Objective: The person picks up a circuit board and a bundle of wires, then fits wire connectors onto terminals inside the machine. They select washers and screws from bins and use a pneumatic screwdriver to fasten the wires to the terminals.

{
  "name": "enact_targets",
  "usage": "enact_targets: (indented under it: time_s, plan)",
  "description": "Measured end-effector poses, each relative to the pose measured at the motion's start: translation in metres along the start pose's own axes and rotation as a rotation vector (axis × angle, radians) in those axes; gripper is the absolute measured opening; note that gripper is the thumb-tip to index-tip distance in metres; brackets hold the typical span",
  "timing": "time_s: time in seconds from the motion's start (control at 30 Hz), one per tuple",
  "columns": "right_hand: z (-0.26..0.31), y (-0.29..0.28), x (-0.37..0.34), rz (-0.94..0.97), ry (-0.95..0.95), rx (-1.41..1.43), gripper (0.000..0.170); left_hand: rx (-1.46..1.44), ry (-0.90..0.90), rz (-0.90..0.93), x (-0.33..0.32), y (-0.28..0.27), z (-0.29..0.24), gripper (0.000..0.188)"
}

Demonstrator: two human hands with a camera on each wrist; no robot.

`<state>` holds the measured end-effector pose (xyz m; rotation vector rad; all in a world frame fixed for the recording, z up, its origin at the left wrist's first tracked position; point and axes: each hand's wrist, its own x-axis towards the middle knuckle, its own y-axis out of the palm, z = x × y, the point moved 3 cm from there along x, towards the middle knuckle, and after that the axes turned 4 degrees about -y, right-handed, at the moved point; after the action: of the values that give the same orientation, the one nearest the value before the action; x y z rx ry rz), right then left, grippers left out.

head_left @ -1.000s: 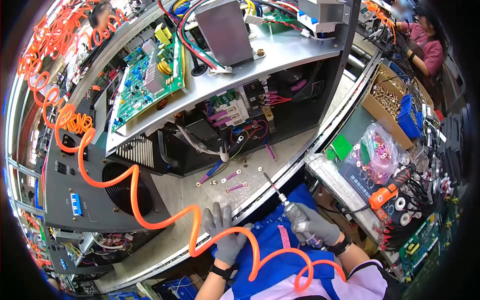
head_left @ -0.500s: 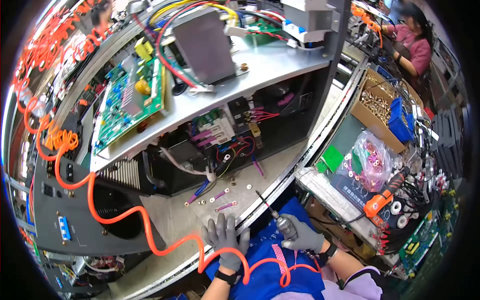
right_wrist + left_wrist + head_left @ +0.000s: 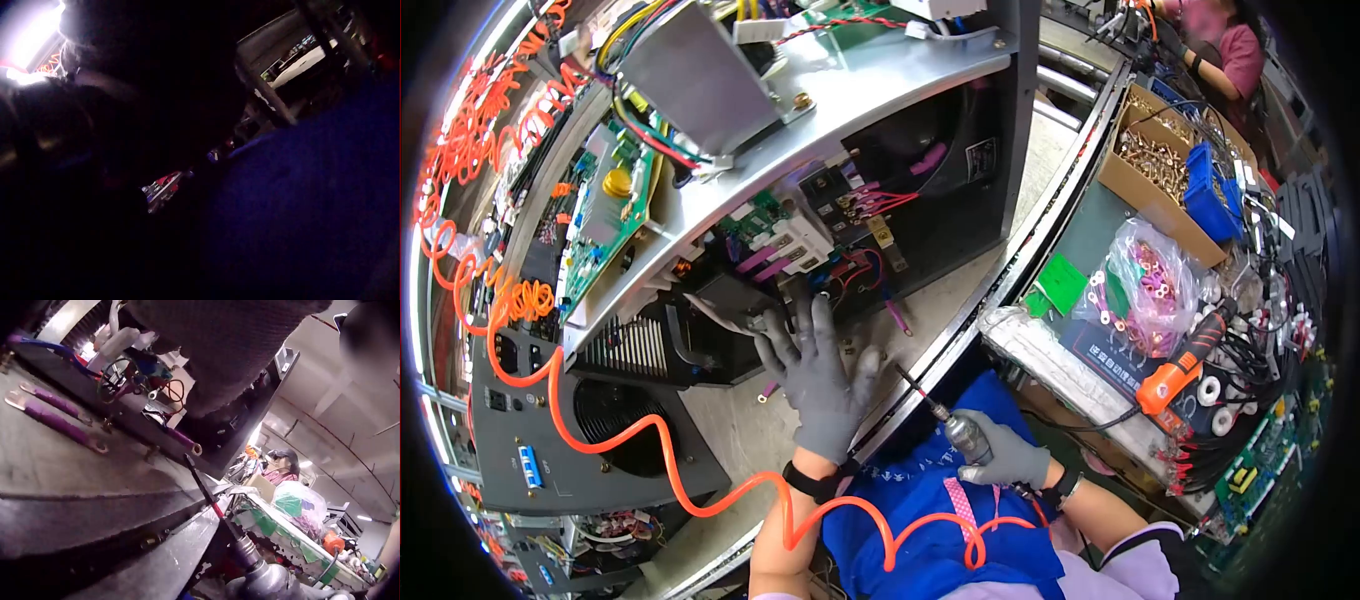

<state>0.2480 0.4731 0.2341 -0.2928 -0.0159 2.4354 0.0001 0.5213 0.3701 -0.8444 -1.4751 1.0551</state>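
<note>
My left hand (image 3: 825, 395), in a grey glove, reaches with spread fingers toward the lower bay of a black metal cabinet (image 3: 970, 215). Its fingertips overlap the wires below a white terminal block (image 3: 800, 243) in the head view. Under and beside that hand lie short purple cable links (image 3: 59, 425) with ring ends, seen in the left wrist view. My gloved right hand (image 3: 1012, 455) grips a power screwdriver (image 3: 967, 437) near the blue apron, its long bit (image 3: 203, 487) pointing up toward the cabinet. The right wrist view is mostly dark.
An orange coiled hose (image 3: 670, 450) crosses in front of the left forearm. At right, a side bench holds a cardboard box of brass hardware (image 3: 1155, 165), a bag of purple links (image 3: 1150, 285) and an orange-handled tool (image 3: 1175, 385). Another person (image 3: 1235, 55) works at the far right.
My left hand has moved up and forward from the bench edge to the cabinet's lower bay, covering some purple links. The right hand keeps the screwdriver near the apron. The head view has shifted.
</note>
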Motion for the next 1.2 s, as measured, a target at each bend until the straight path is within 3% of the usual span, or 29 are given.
enact_targets:
  time_s: [0.23,0.43,0.53,0.57,0.7,0.8,0.93,0.97,1.03,1.2]
  plan:
    - [0.005,-0.004,0.0,0.04,0.036,0.022,0.087,0.022,-0.003,-0.038,0.001,0.0,-0.007,0.075]
    - [0.0,-0.004,0.002,0.039,-0.003,0.022,0.087,-0.123,-0.023,-0.264,-0.008,-0.028,0.0,0.064]
    - [-0.003,-0.004,0.004,0.038,0.006,0.03,0.087,-0.169,-0.044,-0.199,-0.028,-0.018,0.005,0.059]
    - [-0.003,-0.003,0.005,0.042,0.005,0.04,0.088,-0.174,-0.014,-0.181,-0.031,-0.014,-0.001,0.046]
    - [0.001,-0.005,0.007,0.043,-0.016,0.011,0.087,-0.132,-0.053,-0.093,-0.038,0.017,-0.003,0.033]
    - [0.011,-0.01,-0.002,0.033,0.029,0.08,0.087,-0.056,-0.121,-0.146,-0.037,0.026,0.006,0.032]
    - [0.03,-0.013,-0.016,0.01,0.071,0.291,0.087,-0.052,-0.225,-0.062,-0.027,0.032,0.01,0.032]
    - [0.04,-0.017,-0.019,0.039,0.153,0.256,0.088,-0.02,-0.257,-0.027,-0.024,0.035,0.008,0.033]
    - [0.047,-0.018,-0.024,0.047,0.136,0.22,0.09,-0.024,-0.322,0.055,-0.02,0.042,0.007,0.033]
    - [0.059,-0.023,-0.019,0.099,0.019,0.084,0.091,-0.036,-0.272,-0.041,-0.02,0.039,0.006,0.028]
